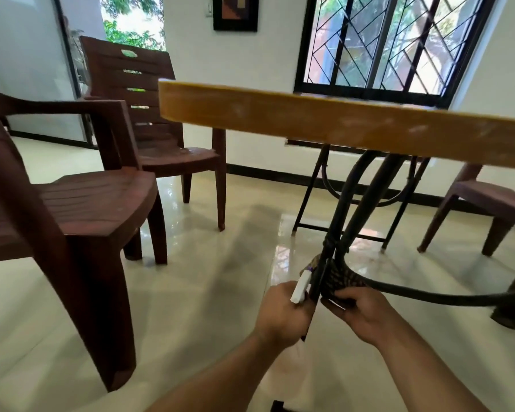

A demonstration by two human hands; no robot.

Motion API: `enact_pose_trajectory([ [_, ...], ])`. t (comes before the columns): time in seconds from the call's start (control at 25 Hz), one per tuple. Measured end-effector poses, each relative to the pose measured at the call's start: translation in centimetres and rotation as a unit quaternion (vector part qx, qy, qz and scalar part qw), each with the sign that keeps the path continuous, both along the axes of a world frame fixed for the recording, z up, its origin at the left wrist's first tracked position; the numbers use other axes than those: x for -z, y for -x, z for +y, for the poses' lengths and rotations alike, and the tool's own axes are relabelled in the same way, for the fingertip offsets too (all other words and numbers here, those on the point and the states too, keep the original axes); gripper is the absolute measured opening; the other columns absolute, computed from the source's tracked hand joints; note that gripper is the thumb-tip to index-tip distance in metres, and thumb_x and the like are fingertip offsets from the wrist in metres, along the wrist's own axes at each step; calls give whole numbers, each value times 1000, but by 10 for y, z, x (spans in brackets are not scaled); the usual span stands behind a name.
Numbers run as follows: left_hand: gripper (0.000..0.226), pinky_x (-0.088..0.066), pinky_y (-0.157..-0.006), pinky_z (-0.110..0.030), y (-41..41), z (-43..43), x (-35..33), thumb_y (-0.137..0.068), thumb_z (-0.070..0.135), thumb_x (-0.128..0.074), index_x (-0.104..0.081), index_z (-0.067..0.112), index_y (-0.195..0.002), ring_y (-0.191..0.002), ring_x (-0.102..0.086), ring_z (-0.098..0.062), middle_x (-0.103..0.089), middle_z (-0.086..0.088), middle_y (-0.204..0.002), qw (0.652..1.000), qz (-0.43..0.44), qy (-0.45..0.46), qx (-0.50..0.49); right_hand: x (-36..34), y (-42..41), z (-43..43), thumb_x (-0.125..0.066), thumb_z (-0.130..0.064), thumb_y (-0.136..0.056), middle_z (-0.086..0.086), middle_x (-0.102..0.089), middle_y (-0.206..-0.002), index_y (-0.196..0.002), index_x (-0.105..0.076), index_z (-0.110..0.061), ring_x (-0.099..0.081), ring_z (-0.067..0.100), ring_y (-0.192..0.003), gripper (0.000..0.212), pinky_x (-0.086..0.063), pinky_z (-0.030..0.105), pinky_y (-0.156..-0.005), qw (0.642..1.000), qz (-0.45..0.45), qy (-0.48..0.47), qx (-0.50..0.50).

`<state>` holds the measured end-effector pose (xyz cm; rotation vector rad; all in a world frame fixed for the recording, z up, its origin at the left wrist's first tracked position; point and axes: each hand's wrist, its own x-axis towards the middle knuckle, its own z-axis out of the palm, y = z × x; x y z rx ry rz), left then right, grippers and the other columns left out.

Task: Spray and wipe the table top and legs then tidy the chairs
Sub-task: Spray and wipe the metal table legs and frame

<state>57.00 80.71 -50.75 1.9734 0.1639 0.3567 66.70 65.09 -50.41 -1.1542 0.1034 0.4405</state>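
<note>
Head view: low beside the desk [339, 120], near its dark metal leg [354, 209]. Left hand [283, 313] closed around a white spray bottle [300, 285]; right hand [360, 313] gripping a patterned cloth [339, 278] pressed against the leg. Brown plastic chairs [72, 203] standing left and right on the glossy floor [205, 278].

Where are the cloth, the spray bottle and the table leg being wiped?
cloth [339, 278], head view, patterned middle
spray bottle [300, 285], head view, white nozzle head
table leg [366, 197], head view, dark mid shaft
</note>
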Motion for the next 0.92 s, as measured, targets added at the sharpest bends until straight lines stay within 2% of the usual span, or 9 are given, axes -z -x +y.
enact_pose_trajectory([
  [0.16,15,-54,-53,-46,4,0,22,-76,25,-53,-53,13,-65,-53,-62,-26,-64,-8,-60,999,28,-22,-10,7,6,8,-43,14,-87,25,-68,-119,-122,-62,6,-63,39,-116,41,-50,47,-100,1000,-21,-20,-12],
  [0.28,15,-57,-59,-49,7,-3,33,-75,31,-51,-51,19,-66,-62,-65,-32,-66,-7,-67,998,43,-45,-6,14,1,10,-53,8,-87,20,-72,-113,-117,-68,0,-65,36,-113,34,-55,42,-90,991,-81,104,0],
  [0.44,11,-61,-60,-52,12,-7,46,-76,31,-52,-56,22,-71,-64,-70,-35,-68,-9,-74,996,83,-20,17,30,22,20,-68,6,-82,10,-77,-94,-105,-72,-14,-71,31,-97,30,-59,42,-82,945,-124,296,-60],
  [0.52,13,-61,-61,-53,15,-6,52,-75,32,-51,-55,21,-72,-64,-70,-36,-68,-10,-75,996,83,-22,7,25,22,20,-54,19,-80,13,-75,-105,-106,-73,-13,-71,30,-102,45,-57,42,-87,971,-134,189,-63],
  [0.6,16,-60,-58,-53,15,-4,54,-74,31,-51,-56,16,-72,-61,-70,-36,-68,-11,-75,995,95,-7,5,23,8,19,-38,23,-78,18,-68,-123,-123,-66,-7,-65,33,-117,61,-53,44,-99,992,-117,13,-53],
  [0.64,16,-60,-58,-52,14,-4,53,-73,30,-50,-56,15,-71,-61,-69,-37,-68,-11,-75,995,98,-3,6,25,6,20,-36,22,-80,16,-66,-128,-131,-62,-6,-62,32,-121,63,-51,44,-102,994,-96,-14,-59],
  [0.8,15,-58,-63,-48,15,-2,49,-75,32,-49,-56,20,-73,-69,-66,-33,-69,-6,-75,998,55,-31,-10,31,18,27,-41,23,-81,20,-71,-115,-119,-69,-8,-71,29,-97,56,-58,38,-84,973,-71,180,-128],
  [0.84,15,-58,-64,-47,15,-1,51,-76,33,-48,-55,20,-73,-70,-66,-33,-70,-7,-76,998,54,-39,-13,25,12,24,-41,23,-80,23,-71,-112,-113,-69,-5,-72,28,-91,51,-59,37,-80,980,-72,154,-102],
  [0.92,18,-58,-64,-48,14,3,54,-76,33,-46,-54,17,-73,-69,-66,-35,-70,-10,-76,997,68,-39,-22,13,-2,18,-61,9,-78,16,-71,-114,-110,-71,-4,-69,31,-106,36,-56,41,-94,994,-91,35,-56],
])
